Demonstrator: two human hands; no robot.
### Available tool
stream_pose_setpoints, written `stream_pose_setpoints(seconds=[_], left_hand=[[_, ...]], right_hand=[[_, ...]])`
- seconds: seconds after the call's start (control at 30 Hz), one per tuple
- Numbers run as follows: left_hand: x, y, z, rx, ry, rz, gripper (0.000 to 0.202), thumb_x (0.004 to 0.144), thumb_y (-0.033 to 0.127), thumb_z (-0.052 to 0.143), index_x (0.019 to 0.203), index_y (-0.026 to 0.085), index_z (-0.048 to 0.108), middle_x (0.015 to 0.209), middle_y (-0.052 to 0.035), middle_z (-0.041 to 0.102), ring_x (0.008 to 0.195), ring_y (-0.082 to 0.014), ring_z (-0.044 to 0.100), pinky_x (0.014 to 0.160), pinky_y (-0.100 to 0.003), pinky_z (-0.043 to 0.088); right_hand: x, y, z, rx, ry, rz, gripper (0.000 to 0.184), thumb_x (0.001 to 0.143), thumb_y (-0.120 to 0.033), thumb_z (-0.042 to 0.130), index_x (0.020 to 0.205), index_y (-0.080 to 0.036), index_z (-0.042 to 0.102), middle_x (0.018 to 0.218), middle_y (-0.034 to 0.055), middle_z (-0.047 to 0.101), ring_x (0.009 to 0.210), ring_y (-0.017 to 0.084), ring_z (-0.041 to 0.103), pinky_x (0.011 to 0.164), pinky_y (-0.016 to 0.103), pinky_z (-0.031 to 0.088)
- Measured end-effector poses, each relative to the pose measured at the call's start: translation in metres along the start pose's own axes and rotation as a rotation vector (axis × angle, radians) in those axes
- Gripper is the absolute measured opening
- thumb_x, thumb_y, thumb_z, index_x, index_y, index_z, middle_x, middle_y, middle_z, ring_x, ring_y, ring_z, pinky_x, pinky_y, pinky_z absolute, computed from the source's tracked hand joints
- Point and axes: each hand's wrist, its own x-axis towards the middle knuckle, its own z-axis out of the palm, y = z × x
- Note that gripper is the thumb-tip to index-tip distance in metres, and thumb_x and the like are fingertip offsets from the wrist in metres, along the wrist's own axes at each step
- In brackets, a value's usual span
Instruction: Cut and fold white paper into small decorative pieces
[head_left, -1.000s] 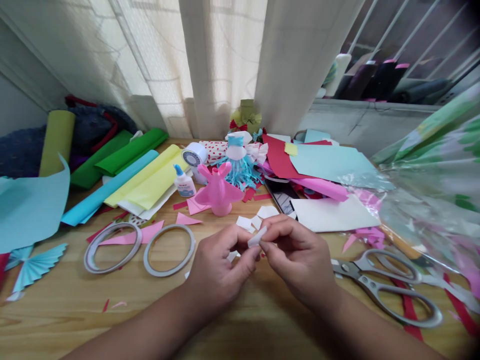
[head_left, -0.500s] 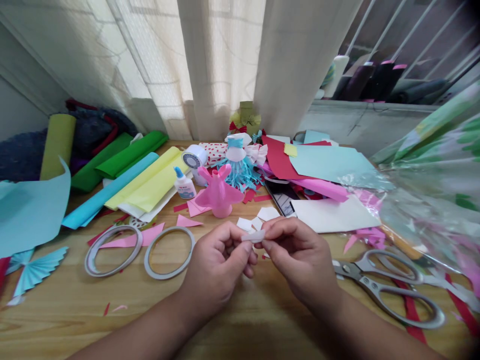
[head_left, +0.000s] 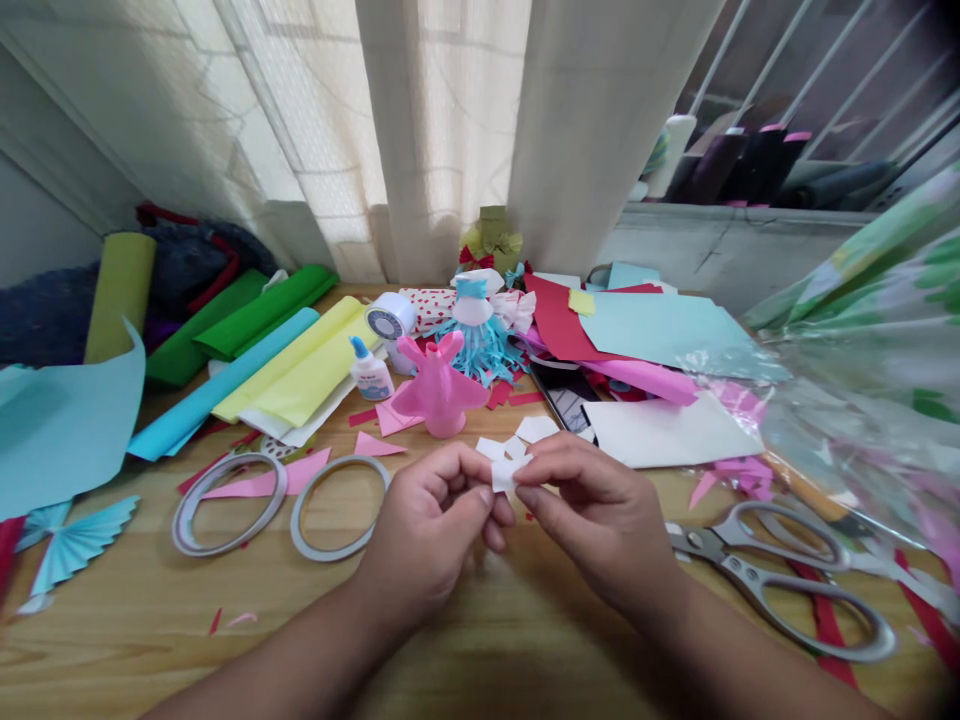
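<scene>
Between my two hands is a small white paper piece [head_left: 505, 474], held up over the wooden table. My left hand [head_left: 442, 520] pinches its left side with thumb and fingers. At its right edge, the thumb and forefinger of my right hand [head_left: 600, 510] grip it too. Several white paper scraps [head_left: 537, 429] lie just behind my fingers. Beyond them stands a pink paper figure [head_left: 441, 393] with wing-like sides and an open top. A white glue bottle [head_left: 371, 374] with a blue cap is upright to its left.
Two tape rolls [head_left: 229, 505] lie left of my hands. Large scissors [head_left: 757, 570] rest by my right forearm. Behind are paper rolls [head_left: 300, 365], a blue fringed figure [head_left: 480, 335], a phone [head_left: 564, 392], a white sheet [head_left: 671, 430] and light blue card [head_left: 675, 330].
The white paper piece was a narrow folded strip seen edge-on; now its flat face shows, opened out and turned. Both hands stay in nearly the same place.
</scene>
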Motion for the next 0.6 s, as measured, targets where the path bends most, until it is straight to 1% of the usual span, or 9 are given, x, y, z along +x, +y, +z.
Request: stream_pose_setpoints(seconds=[0.07,0.13,0.2,0.27,0.33,0.43,0.6], left_hand=[[0.000,-0.001,0.000,0.046,0.006,0.086,0.010,0.076,0.007,0.054,0.079,0.017,0.054,0.069,0.0017,0.060,0.060,-0.0091,0.057,0.060,-0.021,0.047],[0.000,-0.005,0.000,0.104,0.022,0.218,0.023,0.073,0.004,0.056,0.089,0.021,0.052,0.082,0.0011,0.060,0.075,-0.0110,0.059,0.070,-0.022,0.048],[0.000,-0.010,0.000,0.166,0.052,0.359,0.033,0.072,0.005,0.059,0.096,0.025,0.048,0.093,0.0011,0.057,0.084,-0.0120,0.058,0.077,-0.024,0.048],[0.000,-0.014,-0.001,0.247,0.066,0.470,0.034,0.074,0.007,0.060,0.097,0.027,0.046,0.095,0.0012,0.055,0.085,-0.0122,0.058,0.078,-0.026,0.048],[0.000,-0.017,-0.002,0.333,0.073,0.554,0.029,0.077,0.008,0.059,0.096,0.027,0.047,0.093,0.0007,0.055,0.084,-0.0130,0.058,0.076,-0.027,0.049],[0.002,-0.017,-0.005,0.445,0.068,0.636,0.024,0.078,0.007,0.058,0.094,0.024,0.051,0.089,-0.0002,0.056,0.084,-0.0141,0.056,0.075,-0.028,0.048],[0.004,-0.013,-0.006,0.502,0.072,0.674,0.021,0.078,0.006,0.060,0.092,0.022,0.057,0.083,0.0003,0.058,0.078,-0.0119,0.056,0.071,-0.024,0.047]], right_hand=[[-0.001,0.001,0.000,0.018,0.012,0.025,0.018,0.073,-0.004,0.061,0.078,-0.021,0.066,0.076,0.0021,0.062,0.072,0.014,0.059,0.065,0.027,0.049],[-0.002,0.002,0.000,0.038,0.019,0.045,0.017,0.074,-0.005,0.062,0.078,-0.022,0.066,0.076,0.0018,0.062,0.072,0.014,0.059,0.065,0.027,0.049],[-0.003,0.001,0.001,0.055,0.025,0.059,0.017,0.074,-0.006,0.062,0.077,-0.022,0.066,0.076,0.0016,0.062,0.072,0.014,0.059,0.066,0.027,0.049],[-0.003,0.001,0.002,0.067,0.032,0.065,0.017,0.073,-0.006,0.062,0.077,-0.022,0.066,0.076,0.0014,0.062,0.073,0.014,0.059,0.066,0.027,0.049],[-0.003,0.001,0.003,0.078,0.036,0.068,0.018,0.073,-0.005,0.062,0.077,-0.022,0.066,0.076,0.0010,0.062,0.073,0.014,0.059,0.067,0.027,0.049],[-0.003,0.002,0.002,0.095,0.043,0.071,0.017,0.074,-0.006,0.063,0.078,-0.023,0.066,0.075,0.0001,0.062,0.071,0.013,0.058,0.066,0.026,0.048],[-0.003,0.004,0.001,0.110,0.032,0.071,0.017,0.074,-0.008,0.064,0.081,-0.024,0.066,0.076,0.0004,0.064,0.073,0.014,0.059,0.067,0.027,0.048]])
